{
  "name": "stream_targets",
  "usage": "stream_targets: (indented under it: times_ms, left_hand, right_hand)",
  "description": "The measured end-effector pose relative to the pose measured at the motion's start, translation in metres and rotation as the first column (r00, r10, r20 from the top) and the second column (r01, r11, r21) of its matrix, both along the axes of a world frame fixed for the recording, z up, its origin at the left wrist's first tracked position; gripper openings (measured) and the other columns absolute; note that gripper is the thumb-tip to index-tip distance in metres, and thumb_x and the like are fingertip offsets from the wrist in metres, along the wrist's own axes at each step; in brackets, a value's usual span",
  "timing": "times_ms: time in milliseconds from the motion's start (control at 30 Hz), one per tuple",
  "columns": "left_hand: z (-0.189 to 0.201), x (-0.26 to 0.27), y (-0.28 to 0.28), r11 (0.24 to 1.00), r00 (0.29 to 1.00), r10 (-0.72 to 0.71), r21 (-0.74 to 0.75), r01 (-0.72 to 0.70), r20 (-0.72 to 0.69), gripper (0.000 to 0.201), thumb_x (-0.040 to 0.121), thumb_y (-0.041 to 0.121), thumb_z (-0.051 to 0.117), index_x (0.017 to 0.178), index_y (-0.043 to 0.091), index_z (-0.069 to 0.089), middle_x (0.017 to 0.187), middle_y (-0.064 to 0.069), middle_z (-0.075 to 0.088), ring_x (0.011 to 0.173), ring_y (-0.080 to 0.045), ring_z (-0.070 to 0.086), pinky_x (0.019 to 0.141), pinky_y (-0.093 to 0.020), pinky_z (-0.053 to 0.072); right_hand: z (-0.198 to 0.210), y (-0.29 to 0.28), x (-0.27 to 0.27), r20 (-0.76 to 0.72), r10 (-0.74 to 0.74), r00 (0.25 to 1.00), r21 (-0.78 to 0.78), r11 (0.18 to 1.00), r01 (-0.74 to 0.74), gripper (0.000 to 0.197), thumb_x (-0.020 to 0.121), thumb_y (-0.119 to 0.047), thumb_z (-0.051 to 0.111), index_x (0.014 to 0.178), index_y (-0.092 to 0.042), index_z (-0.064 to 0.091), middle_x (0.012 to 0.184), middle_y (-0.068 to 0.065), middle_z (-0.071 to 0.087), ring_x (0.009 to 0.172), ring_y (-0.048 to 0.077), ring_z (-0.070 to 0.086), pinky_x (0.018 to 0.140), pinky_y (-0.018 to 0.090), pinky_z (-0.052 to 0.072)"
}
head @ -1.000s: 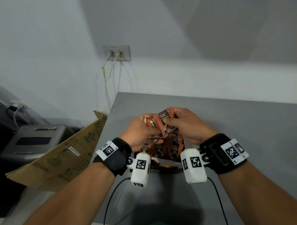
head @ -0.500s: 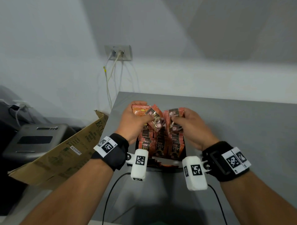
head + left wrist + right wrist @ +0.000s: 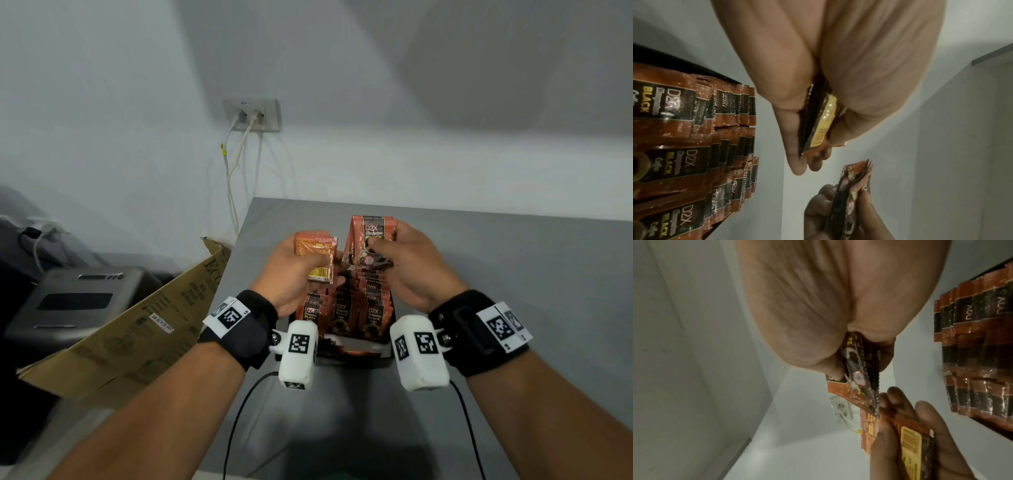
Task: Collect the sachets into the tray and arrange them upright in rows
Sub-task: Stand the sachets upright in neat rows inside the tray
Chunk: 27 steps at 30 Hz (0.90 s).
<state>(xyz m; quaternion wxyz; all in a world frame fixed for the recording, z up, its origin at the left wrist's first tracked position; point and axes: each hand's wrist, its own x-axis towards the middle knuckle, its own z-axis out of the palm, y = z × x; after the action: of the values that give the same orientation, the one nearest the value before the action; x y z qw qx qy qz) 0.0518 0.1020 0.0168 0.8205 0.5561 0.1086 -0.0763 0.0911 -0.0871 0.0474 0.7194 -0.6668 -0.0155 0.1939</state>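
Observation:
Above the black tray, both hands hold small stacks of orange-and-black coffee sachets. My left hand grips a stack of sachets with the orange backs toward me; the left wrist view shows this stack edge-on between thumb and fingers. My right hand pinches another stack of sachets, fronts facing me, seen in the right wrist view as a bundle. In the tray, rows of sachets stand upright, also seen as rows from the left wrist.
The tray sits on a grey table near its left edge. An open cardboard box leans left of the table, with a grey appliance beyond it. A wall socket with cables is behind. Wrist-camera cables hang in front.
The two hands, joined on one bundle a second ago, have moved apart and farther from me, each now holding its own stack of sachets above the tray.

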Motion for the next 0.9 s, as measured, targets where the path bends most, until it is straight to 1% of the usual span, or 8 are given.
stream_targets:
  times_ms: [233, 333, 433, 600, 667, 767, 833, 900]
  left_hand:
    - [-0.006, 0.003, -0.012, 0.984, 0.995, 0.069, 0.160, -0.081, 0.078, 0.035, 0.086, -0.012, 0.066, 0.113, 0.011, 0.069, 0.104, -0.015, 0.074, 0.091, -0.030, 0.070, 0.079, -0.051, 0.060]
    - [-0.011, 0.003, -0.014, 0.974, 0.994, 0.078, 0.206, -0.092, 0.079, 0.028, 0.084, -0.009, 0.071, 0.110, 0.002, 0.069, 0.102, -0.018, 0.075, 0.086, -0.029, 0.073, 0.068, -0.042, 0.061]
    - [-0.016, 0.004, -0.013, 0.952, 0.988, 0.085, 0.282, -0.119, 0.130, 0.028, 0.081, -0.013, 0.073, 0.107, -0.006, 0.068, 0.099, -0.020, 0.075, 0.086, -0.029, 0.072, 0.076, -0.043, 0.061]
    - [-0.013, 0.003, -0.016, 0.949, 0.988, 0.023, 0.307, -0.071, 0.156, 0.047, 0.075, -0.025, 0.067, 0.103, 0.012, 0.066, 0.089, -0.007, 0.073, 0.081, -0.019, 0.070, 0.075, -0.037, 0.059]
    - [-0.013, 0.002, -0.016, 0.972, 0.990, -0.019, 0.235, -0.015, 0.142, 0.053, 0.075, -0.027, 0.064, 0.111, 0.011, 0.063, 0.093, -0.008, 0.072, 0.085, -0.020, 0.069, 0.075, -0.037, 0.059]
    - [-0.012, -0.001, -0.011, 0.998, 0.995, -0.066, -0.011, 0.067, 0.069, 0.056, 0.079, -0.019, 0.060, 0.128, 0.007, 0.056, 0.102, -0.013, 0.070, 0.087, -0.026, 0.068, 0.065, -0.038, 0.056]
    - [-0.010, -0.002, -0.007, 0.977, 0.997, -0.073, -0.203, 0.069, -0.008, 0.047, 0.077, -0.003, 0.057, 0.122, 0.009, 0.059, 0.101, -0.014, 0.068, 0.085, -0.028, 0.065, 0.063, -0.038, 0.051]
    - [-0.009, -0.003, -0.005, 0.944, 0.995, -0.074, -0.326, 0.048, -0.066, 0.039, 0.077, 0.010, 0.053, 0.115, 0.013, 0.063, 0.101, -0.014, 0.067, 0.087, -0.029, 0.062, 0.071, -0.040, 0.048]
  right_hand:
    - [-0.006, 0.009, -0.008, -0.051, 0.083, 0.995, 0.051, 0.995, -0.081, 0.023, 0.098, 0.005, 0.052, 0.105, -0.010, 0.067, 0.093, 0.007, 0.076, 0.086, 0.021, 0.068, 0.088, 0.040, 0.052]
    - [-0.008, 0.011, -0.007, -0.053, 0.091, 0.994, 0.046, 0.995, -0.089, 0.022, 0.097, 0.007, 0.053, 0.101, -0.009, 0.068, 0.093, 0.008, 0.075, 0.085, 0.021, 0.068, 0.086, 0.039, 0.053]
    - [-0.009, 0.012, -0.005, -0.065, 0.107, 0.992, 0.050, 0.993, -0.104, 0.020, 0.096, 0.007, 0.053, 0.102, -0.006, 0.068, 0.093, 0.011, 0.075, 0.085, 0.024, 0.068, 0.084, 0.039, 0.053]
    - [-0.010, 0.015, -0.004, -0.126, 0.129, 0.984, 0.051, 0.991, -0.123, 0.019, 0.096, 0.006, 0.054, 0.113, 0.005, 0.063, 0.097, 0.020, 0.071, 0.082, 0.026, 0.068, 0.081, 0.041, 0.055]
    - [-0.012, 0.015, -0.004, -0.125, 0.129, 0.984, 0.053, 0.991, -0.123, 0.019, 0.097, 0.006, 0.053, 0.114, 0.005, 0.062, 0.099, 0.021, 0.070, 0.084, 0.028, 0.068, 0.082, 0.042, 0.055]
    - [-0.014, 0.010, -0.001, -0.101, 0.113, 0.988, 0.056, 0.993, -0.108, 0.020, 0.097, 0.005, 0.052, 0.112, 0.001, 0.065, 0.100, 0.020, 0.073, 0.091, 0.031, 0.067, 0.092, 0.049, 0.052]
    - [-0.013, 0.001, 0.002, -0.082, 0.101, 0.991, 0.057, 0.994, -0.096, 0.020, 0.098, 0.004, 0.052, 0.109, -0.003, 0.067, 0.095, 0.015, 0.075, 0.090, 0.030, 0.069, 0.091, 0.048, 0.054]
    - [-0.011, -0.005, 0.002, -0.074, 0.143, 0.987, 0.096, 0.986, -0.136, 0.021, 0.097, 0.005, 0.051, 0.107, -0.003, 0.067, 0.090, 0.012, 0.076, 0.083, 0.026, 0.071, 0.080, 0.040, 0.058]
